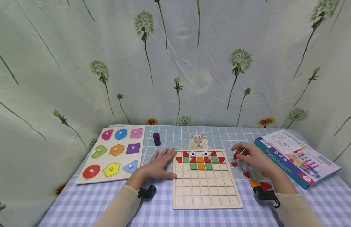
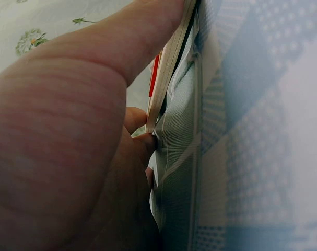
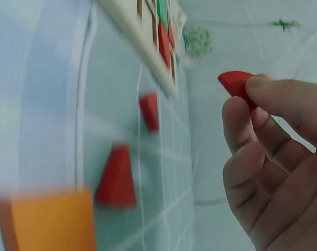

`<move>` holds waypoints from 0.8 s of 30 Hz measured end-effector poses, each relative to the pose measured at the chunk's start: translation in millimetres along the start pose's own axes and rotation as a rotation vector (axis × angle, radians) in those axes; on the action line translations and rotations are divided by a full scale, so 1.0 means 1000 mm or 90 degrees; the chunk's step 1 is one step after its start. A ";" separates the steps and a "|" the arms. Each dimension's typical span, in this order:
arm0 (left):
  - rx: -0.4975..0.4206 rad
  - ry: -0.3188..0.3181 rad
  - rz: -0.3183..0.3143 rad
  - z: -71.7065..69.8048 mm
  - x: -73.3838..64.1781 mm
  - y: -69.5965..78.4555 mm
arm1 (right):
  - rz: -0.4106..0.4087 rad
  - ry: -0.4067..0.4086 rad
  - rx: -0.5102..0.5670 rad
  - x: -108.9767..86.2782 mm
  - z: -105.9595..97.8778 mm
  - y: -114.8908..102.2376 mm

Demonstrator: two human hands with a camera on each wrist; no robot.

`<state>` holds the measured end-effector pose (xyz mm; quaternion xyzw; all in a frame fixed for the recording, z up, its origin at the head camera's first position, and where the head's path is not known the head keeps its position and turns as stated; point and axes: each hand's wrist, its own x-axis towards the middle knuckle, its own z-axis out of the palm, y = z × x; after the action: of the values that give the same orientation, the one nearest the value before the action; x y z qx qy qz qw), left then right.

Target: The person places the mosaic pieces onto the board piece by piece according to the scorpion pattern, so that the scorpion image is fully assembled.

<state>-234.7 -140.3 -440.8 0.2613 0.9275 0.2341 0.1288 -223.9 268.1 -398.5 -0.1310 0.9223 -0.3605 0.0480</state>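
Along the left edge of the wooden grid board [image 1: 207, 191], the person's left hand [image 1: 158, 165] rests with its fingers stretched out, touching the rim and gripping nothing. Over on the other side, the right hand [image 1: 253, 154] pinches a fan-shaped red piece [image 3: 234, 82] between thumb and fingertip, holding it up off the table, just beside the board's upper right corner. Below that hand I see small red pieces [image 1: 247, 175] and an orange square [image 1: 254, 183] lying loose. Coloured tiles [image 1: 200, 159], two eyes among them, fill part of the board's upper rows.
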 end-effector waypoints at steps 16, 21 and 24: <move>0.001 -0.001 0.003 0.000 0.000 -0.001 | -0.040 0.017 0.083 0.010 0.042 -0.035; -0.008 -0.002 0.003 -0.001 -0.001 0.000 | -0.074 -0.004 0.085 0.011 0.052 -0.043; -0.008 -0.003 0.005 -0.001 -0.001 0.001 | -0.081 -0.020 0.096 0.011 0.059 -0.051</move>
<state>-234.2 -140.6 -439.4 0.2647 0.9247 0.2399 0.1316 -213.1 190.7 -407.6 -0.1910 0.8814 -0.4291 0.0495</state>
